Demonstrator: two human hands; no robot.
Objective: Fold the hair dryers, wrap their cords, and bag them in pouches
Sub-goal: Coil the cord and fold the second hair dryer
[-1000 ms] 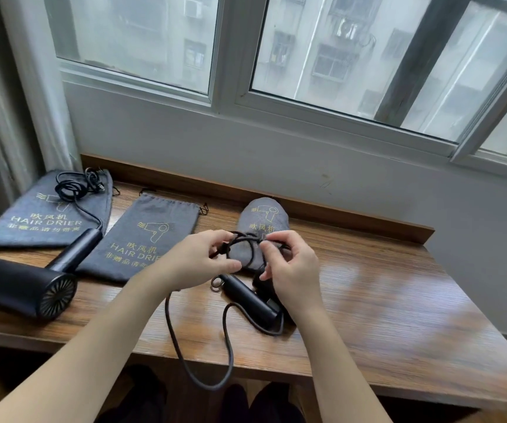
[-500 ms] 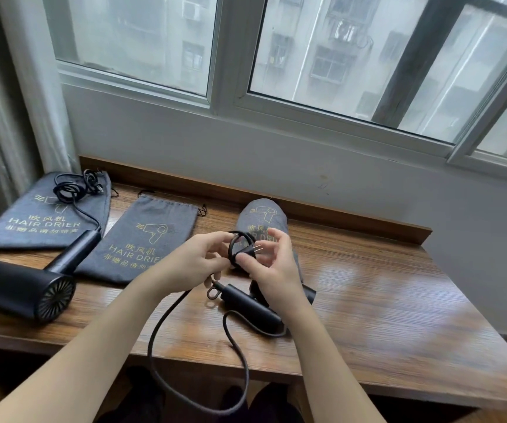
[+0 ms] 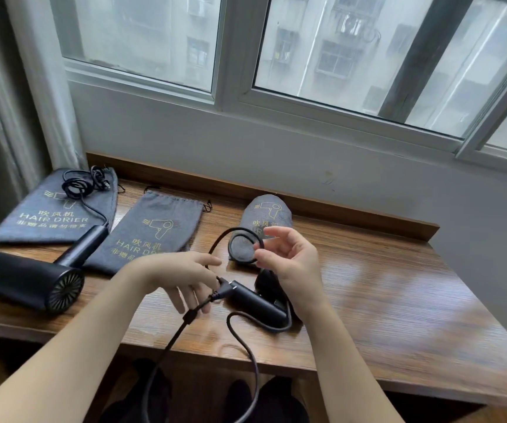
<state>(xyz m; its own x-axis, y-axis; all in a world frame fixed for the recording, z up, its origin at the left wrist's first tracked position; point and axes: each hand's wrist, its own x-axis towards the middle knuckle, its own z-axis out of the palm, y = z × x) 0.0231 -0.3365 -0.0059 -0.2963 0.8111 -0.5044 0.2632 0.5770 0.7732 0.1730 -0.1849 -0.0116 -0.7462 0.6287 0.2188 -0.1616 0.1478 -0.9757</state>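
Right hand (image 3: 292, 257) raised just above the folded hair dryer (image 3: 257, 305), thumb and fingertips pinching a small loop of black cord (image 3: 240, 239), remaining fingers loosely curled. Left hand (image 3: 182, 277) just left of the folded hair dryer's handle end, fingers extended downward and relaxed, the cord running through them near the strain relief; whether actually gripped or merely guided, impossible to tell. Folded hair dryer lying on the wooden desk (image 3: 383, 300) near its front edge, body partly hidden under the right wrist. From the handle end, cord dropping over the desk's front edge, hanging in a long loop below, then climbing back up to the coil in the right hand. Directly behind the folded hair dryer, a filled grey pouch (image 3: 272, 213) against the desk's raised back lip. Left of the folded hair dryer, a flat empty pouch (image 3: 154, 230) printed HAIR DRIER. Further left, a second hair dryer (image 3: 29, 280) still unfolded, rear grille facing the viewer, handle reaching back to a third pouch (image 3: 44, 218), with its bundled cord (image 3: 84, 184) resting on top of that pouch. Window (image 3: 307, 56) above and behind the desk, curtain (image 3: 8, 102) at far left.
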